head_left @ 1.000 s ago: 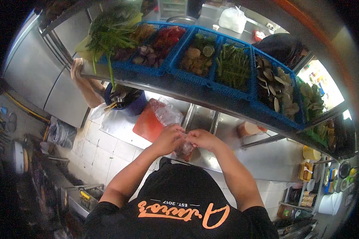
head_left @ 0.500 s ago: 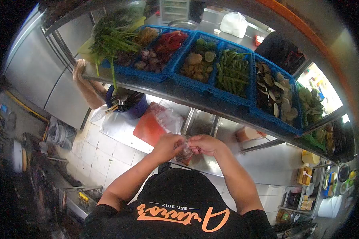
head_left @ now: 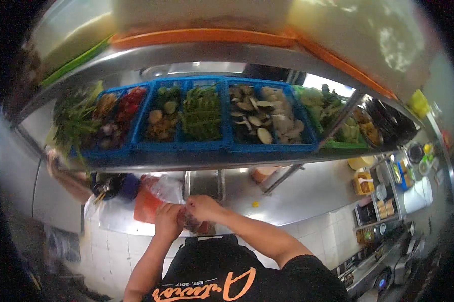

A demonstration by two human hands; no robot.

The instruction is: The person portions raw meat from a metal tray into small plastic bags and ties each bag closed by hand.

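Observation:
Over the counter's front edge, my left hand (head_left: pixel 169 220) and my right hand (head_left: pixel 201 207) are close together, their fingers closed on a small clear plastic bag (head_left: pixel 190 222). The bag has something dark reddish inside, blurred and partly covered by my fingers. An orange-red board (head_left: pixel 145 204) lies left of my hands, with a loose clear plastic sheet or bag (head_left: pixel 167 190) on it. Just beyond my right hand is a rectangular metal tray (head_left: pixel 204 185).
Above the counter (head_left: pixel 297 194), a shelf carries blue baskets (head_left: pixel 180 146) of vegetables. Another person's arm (head_left: pixel 68 178) is at the left beside a dark blue tub (head_left: pixel 129 186). An orange-brown container (head_left: pixel 263 174) stands behind; shelving with a white bucket (head_left: pixel 418 194) is at the right.
The view has turned and tilted up, so the shelf looks more level and the hands appear farther left. Both hands remain on the bag; the right hand now reaches over it more.

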